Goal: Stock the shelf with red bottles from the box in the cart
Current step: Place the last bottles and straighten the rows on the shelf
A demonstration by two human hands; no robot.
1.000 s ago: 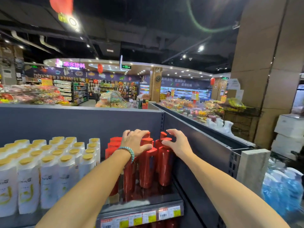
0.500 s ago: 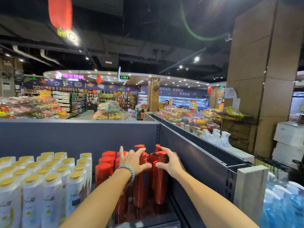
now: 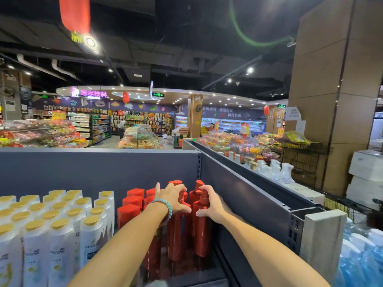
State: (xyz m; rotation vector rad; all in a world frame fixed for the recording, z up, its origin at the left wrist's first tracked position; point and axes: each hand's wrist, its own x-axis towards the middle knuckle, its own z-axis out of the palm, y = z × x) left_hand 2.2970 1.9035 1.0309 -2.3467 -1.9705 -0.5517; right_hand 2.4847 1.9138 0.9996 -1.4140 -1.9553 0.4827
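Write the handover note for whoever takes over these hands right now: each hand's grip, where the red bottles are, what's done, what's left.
Left hand: grips the pump top of the left red bottle, which stands on the shelf.
Right hand: grips the right red bottle by its neck, upright near the shelf's side wall.
Done: other red bottles stand in rows, right of the white bottles.
Left: let go of both and fetch more. The box and cart are out of view.
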